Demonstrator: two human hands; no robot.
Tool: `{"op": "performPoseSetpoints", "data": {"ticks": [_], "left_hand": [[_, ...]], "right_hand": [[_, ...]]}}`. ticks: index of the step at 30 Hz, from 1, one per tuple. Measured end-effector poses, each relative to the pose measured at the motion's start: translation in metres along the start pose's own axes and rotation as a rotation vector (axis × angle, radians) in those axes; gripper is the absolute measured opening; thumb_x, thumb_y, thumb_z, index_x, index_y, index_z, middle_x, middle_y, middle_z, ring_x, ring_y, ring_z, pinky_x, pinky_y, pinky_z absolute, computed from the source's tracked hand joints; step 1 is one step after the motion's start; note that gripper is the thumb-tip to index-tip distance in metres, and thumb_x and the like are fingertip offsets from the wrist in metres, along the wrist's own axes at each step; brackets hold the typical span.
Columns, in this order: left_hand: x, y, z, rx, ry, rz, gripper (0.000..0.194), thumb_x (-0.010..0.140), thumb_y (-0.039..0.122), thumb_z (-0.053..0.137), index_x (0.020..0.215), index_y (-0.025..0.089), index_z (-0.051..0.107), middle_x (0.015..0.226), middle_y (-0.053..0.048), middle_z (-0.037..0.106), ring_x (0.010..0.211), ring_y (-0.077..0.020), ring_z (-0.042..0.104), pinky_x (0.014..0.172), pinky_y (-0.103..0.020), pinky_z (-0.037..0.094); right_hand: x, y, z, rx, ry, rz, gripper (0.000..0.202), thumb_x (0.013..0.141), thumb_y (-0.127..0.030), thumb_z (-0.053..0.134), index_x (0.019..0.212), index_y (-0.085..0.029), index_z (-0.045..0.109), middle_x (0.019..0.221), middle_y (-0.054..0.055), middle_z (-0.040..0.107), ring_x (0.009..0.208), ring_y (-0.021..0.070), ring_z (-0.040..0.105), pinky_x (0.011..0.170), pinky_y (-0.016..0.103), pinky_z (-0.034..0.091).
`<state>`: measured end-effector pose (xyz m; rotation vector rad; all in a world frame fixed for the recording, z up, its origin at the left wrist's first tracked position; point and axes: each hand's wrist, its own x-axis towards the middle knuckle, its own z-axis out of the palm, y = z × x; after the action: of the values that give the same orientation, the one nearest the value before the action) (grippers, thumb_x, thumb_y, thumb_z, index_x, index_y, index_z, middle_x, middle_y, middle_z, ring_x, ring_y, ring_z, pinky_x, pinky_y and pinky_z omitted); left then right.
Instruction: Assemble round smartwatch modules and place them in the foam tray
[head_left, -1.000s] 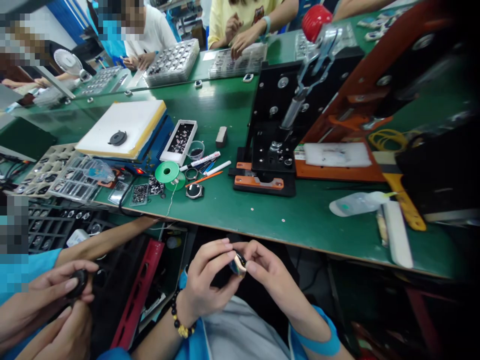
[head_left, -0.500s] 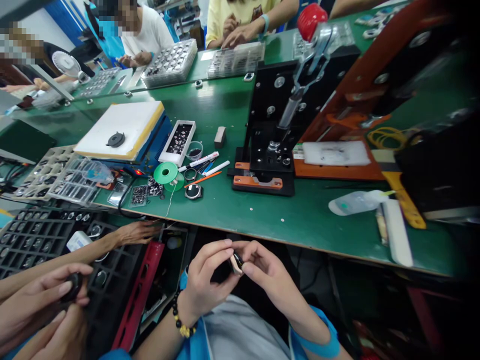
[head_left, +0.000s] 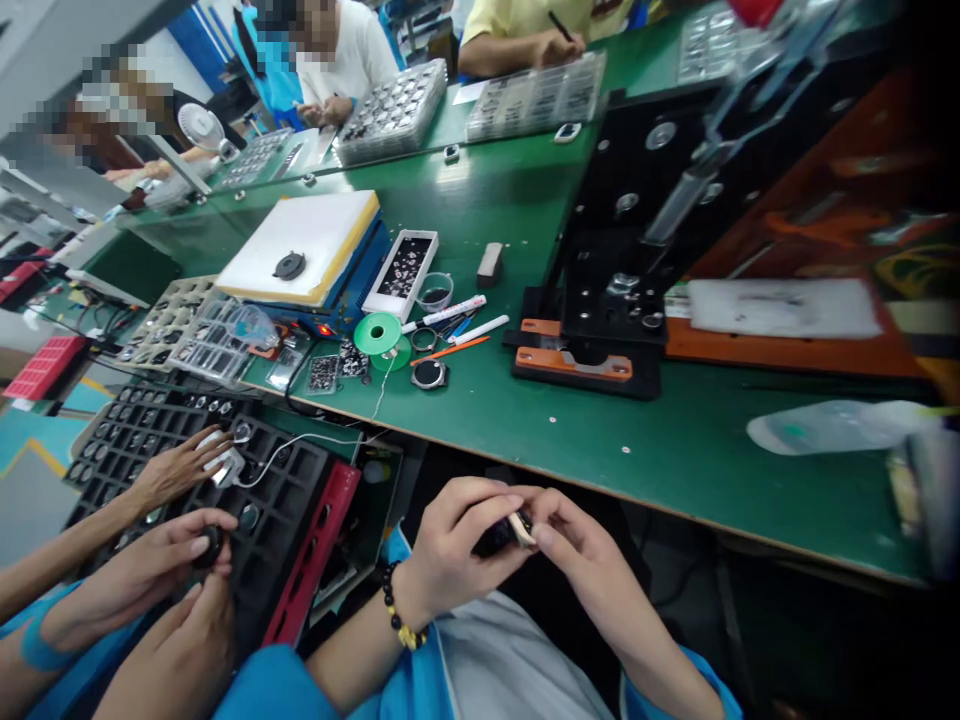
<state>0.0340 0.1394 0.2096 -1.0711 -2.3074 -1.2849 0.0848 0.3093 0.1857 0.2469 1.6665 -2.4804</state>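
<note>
Over my lap, just below the bench edge, my left hand (head_left: 466, 545) curls its fingers and thumb round a small black piece with a pale edge (head_left: 521, 529). From the other side, the fingertips of my right hand (head_left: 576, 540) pinch the same piece. Fingers cover most of it, so its exact kind is hidden. Both hands are closed and close together. On the bench beyond lies a round watch case (head_left: 429, 374) beside a green spool (head_left: 378, 334).
A black press (head_left: 622, 240) stands on the green bench (head_left: 480, 430). Left of it are pens (head_left: 480, 329), a white parts tray (head_left: 403, 272) and a blue heating box (head_left: 356, 285). Lower left, other people's hands (head_left: 176, 470) are over a black compartment tray (head_left: 289, 500).
The view has swung left, so the bench things sit further right. My hands keep hold of the piece. A co-worker's hand has moved from the cable onto the white device.
</note>
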Motion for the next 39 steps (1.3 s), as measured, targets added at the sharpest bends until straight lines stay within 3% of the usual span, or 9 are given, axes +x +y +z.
{"op": "performPoseSetpoints", "data": {"ticks": [7,13,16,20,23,27,30,33,39], "left_hand": [[-0.012,-0.005,0.007,0.021,-0.116,-0.087,0.042,0.091,0.034,0.076,0.128,0.02,0.063,0.116,-0.009,0.075,0.108,-0.0206,0.073,0.096,-0.034,0.065],[-0.034,-0.013,0.022,0.053,-0.224,-0.177,0.05,0.089,0.053,0.075,0.124,0.017,0.069,0.117,-0.01,0.077,0.105,-0.0209,0.075,0.097,-0.032,0.063],[-0.041,-0.018,0.026,0.093,-0.211,-0.153,0.052,0.091,0.057,0.071,0.122,0.015,0.072,0.116,-0.01,0.078,0.101,-0.0212,0.076,0.093,-0.03,0.063],[-0.048,-0.019,0.025,0.071,-0.136,-0.206,0.059,0.083,0.061,0.077,0.12,0.015,0.075,0.11,-0.01,0.079,0.094,-0.0229,0.077,0.087,-0.031,0.064],[-0.05,-0.016,0.015,-0.084,-0.078,-0.371,0.062,0.074,0.061,0.084,0.117,0.017,0.077,0.105,-0.01,0.079,0.092,-0.0228,0.076,0.089,-0.032,0.063],[-0.053,-0.017,0.001,-0.478,-0.054,-0.734,0.052,0.072,0.053,0.088,0.11,0.019,0.078,0.101,-0.007,0.077,0.087,-0.0193,0.073,0.087,-0.031,0.061],[-0.059,-0.027,-0.003,-0.884,0.008,-1.021,0.045,0.068,0.04,0.092,0.103,0.016,0.077,0.093,-0.004,0.075,0.084,-0.016,0.069,0.089,-0.031,0.057],[-0.074,-0.043,-0.002,-1.176,0.081,-1.207,0.032,0.074,0.035,0.085,0.095,0.013,0.073,0.085,-0.005,0.072,0.08,-0.0163,0.069,0.086,-0.034,0.058],[-0.107,-0.1,0.01,-1.174,0.344,-1.464,0.022,0.096,0.03,0.067,0.084,0.012,0.063,0.075,0.0,0.062,0.064,-0.0094,0.06,0.059,-0.021,0.05]], "right_hand": [[-0.007,0.029,-0.015,-0.058,0.065,0.137,0.049,0.089,-0.067,0.07,0.081,-0.019,0.064,0.095,0.006,0.068,0.086,0.0186,0.062,0.077,0.024,0.056],[-0.018,0.055,-0.035,-0.044,0.148,0.291,0.05,0.081,-0.07,0.076,0.101,-0.024,0.074,0.111,0.012,0.071,0.109,0.0298,0.067,0.084,0.028,0.064],[-0.019,0.069,-0.042,-0.054,0.162,0.293,0.043,0.082,-0.067,0.076,0.098,-0.027,0.076,0.116,0.013,0.072,0.116,0.0341,0.067,0.082,0.03,0.066],[-0.016,0.074,-0.037,-0.086,0.136,0.29,0.049,0.079,-0.069,0.076,0.104,-0.026,0.075,0.119,0.011,0.073,0.118,0.0327,0.068,0.085,0.026,0.066],[-0.015,0.067,-0.026,-0.154,0.081,0.265,0.052,0.079,-0.071,0.075,0.101,-0.024,0.076,0.121,0.01,0.073,0.116,0.0308,0.069,0.09,0.026,0.065],[-0.012,0.065,-0.015,-0.179,0.037,0.222,0.054,0.086,-0.072,0.07,0.103,-0.021,0.078,0.124,0.013,0.072,0.116,0.0325,0.069,0.095,0.038,0.065],[-0.004,0.072,-0.017,-0.192,0.025,0.266,0.057,0.083,-0.076,0.07,0.098,-0.022,0.078,0.121,0.017,0.074,0.111,0.0359,0.072,0.092,0.047,0.065],[0.007,0.08,-0.027,-0.203,-0.006,0.336,0.064,0.074,-0.081,0.074,0.094,-0.02,0.078,0.123,0.02,0.074,0.11,0.0392,0.073,0.093,0.052,0.064],[0.026,0.093,-0.043,-0.207,-0.034,0.427,0.069,0.072,-0.08,0.077,0.101,-0.018,0.081,0.129,0.02,0.073,0.12,0.0405,0.07,0.103,0.055,0.061]]}}
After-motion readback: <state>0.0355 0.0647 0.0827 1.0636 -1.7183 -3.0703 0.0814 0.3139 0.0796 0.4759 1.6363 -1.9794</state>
